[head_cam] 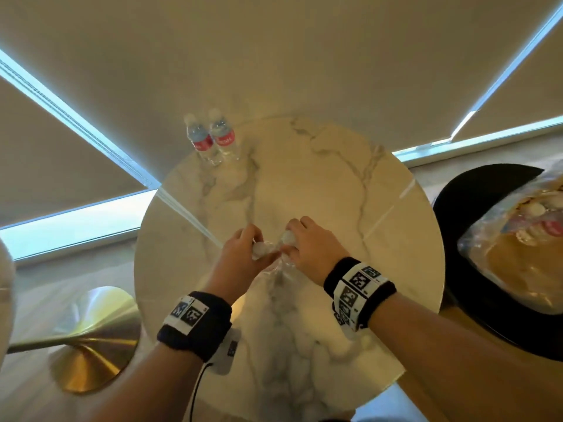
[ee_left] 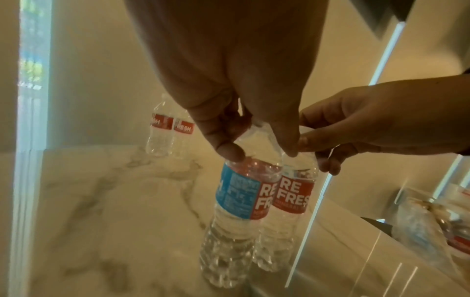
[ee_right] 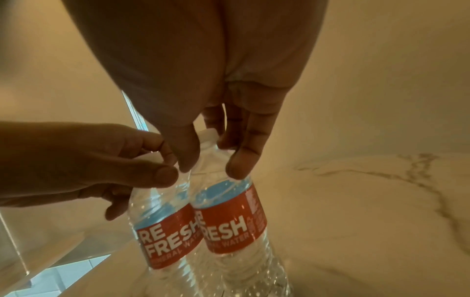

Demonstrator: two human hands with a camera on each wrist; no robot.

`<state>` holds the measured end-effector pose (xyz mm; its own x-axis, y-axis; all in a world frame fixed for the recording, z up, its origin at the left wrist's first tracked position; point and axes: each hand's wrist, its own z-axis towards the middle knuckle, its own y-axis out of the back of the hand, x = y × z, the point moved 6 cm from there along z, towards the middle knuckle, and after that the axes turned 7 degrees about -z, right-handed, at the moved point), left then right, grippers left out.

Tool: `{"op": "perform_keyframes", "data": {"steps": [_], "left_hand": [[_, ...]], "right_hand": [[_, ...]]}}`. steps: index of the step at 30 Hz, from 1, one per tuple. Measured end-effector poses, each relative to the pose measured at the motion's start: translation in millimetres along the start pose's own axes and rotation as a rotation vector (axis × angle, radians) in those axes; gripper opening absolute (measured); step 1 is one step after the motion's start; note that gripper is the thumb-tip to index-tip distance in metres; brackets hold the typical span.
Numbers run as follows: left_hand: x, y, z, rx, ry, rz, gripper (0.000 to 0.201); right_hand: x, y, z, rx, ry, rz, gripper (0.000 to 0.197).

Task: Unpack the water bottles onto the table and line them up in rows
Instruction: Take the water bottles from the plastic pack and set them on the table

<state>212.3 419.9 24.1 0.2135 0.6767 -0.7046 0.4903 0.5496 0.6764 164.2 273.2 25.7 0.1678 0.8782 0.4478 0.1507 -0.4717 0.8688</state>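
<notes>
Two clear water bottles with red labels stand side by side, touching, mid-table. My left hand [head_cam: 254, 245] pinches the neck of the left bottle [ee_left: 239, 201], whose label shows a blue panel. My right hand [head_cam: 292, 242] grips the top of the right bottle [ee_right: 234, 217] just below its white cap. In the right wrist view the left hand [ee_right: 167, 166] reaches in from the left onto its bottle [ee_right: 165, 231]. Whether the bottle bases touch the marble table [head_cam: 320, 166] I cannot tell. Two more bottles [head_cam: 198, 141] [head_cam: 224, 137] stand together at the far left edge.
A torn plastic pack [head_cam: 518, 248] with more bottles lies on a black chair [head_cam: 475, 202] to the right of the table. A gold pedestal base [head_cam: 88, 339] sits on the floor at the left. A small white device [head_cam: 227, 351] with a cable rests near the table's front edge.
</notes>
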Motion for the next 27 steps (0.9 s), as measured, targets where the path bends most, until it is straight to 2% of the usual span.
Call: {"op": "perform_keyframes", "data": {"steps": [2, 4, 6, 8, 10, 13, 17, 19, 23, 25, 27], "left_hand": [[-3.6, 4.6, -9.0, 0.031, -0.023, 0.167, 0.057], [-21.0, 13.3, -20.6, -0.034, -0.104, 0.325, 0.069], [-56.4, 18.2, -31.7, -0.148, -0.224, 0.328, 0.069], [-99.4, 6.5, -37.5, -0.181, -0.328, 0.224, 0.057], [-138.5, -30.3, -33.0, -0.088, -0.384, 0.1, 0.045], [-194.3, -113.5, -14.3, 0.107, -0.413, -0.006, 0.033], [-266.2, -243.6, 24.0, 0.355, -0.391, -0.149, 0.019], [-292.0, -307.4, 48.9, 0.451, -0.318, -0.258, 0.018], [-308.9, -432.0, 89.8, 0.701, -0.041, -0.345, 0.045], [-303.1, -478.3, 107.1, 0.702, 0.056, -0.388, 0.065], [-297.9, -505.7, 123.8, 0.594, 0.086, -0.36, 0.076]], "right_hand": [[-6.2, 5.1, -5.3, 0.039, -0.022, 0.036, 0.054], [-23.4, 19.3, -18.0, 0.029, -0.066, 0.107, 0.068], [-54.8, 40.2, -37.4, -0.059, -0.129, 0.161, 0.063], [-101.9, 62.9, -62.3, -0.195, -0.234, 0.22, 0.051], [-164.6, 79.4, -90.8, -0.306, -0.399, 0.254, 0.039], [-262.2, 100.1, -137.7, -0.36, -0.663, 0.264, 0.032], [-388.1, 103.5, -189.0, -0.434, -0.987, 0.368, 0.033], [-439.9, 98.0, -202.7, -0.453, -1.109, 0.396, 0.037], [-515.5, 91.5, -200.5, -0.285, -1.215, 0.408, 0.05], [-544.1, 91.0, -188.5, -0.275, -1.189, 0.474, 0.048], [-559.2, 97.2, -175.5, -0.262, -1.094, 0.482, 0.041]]}}
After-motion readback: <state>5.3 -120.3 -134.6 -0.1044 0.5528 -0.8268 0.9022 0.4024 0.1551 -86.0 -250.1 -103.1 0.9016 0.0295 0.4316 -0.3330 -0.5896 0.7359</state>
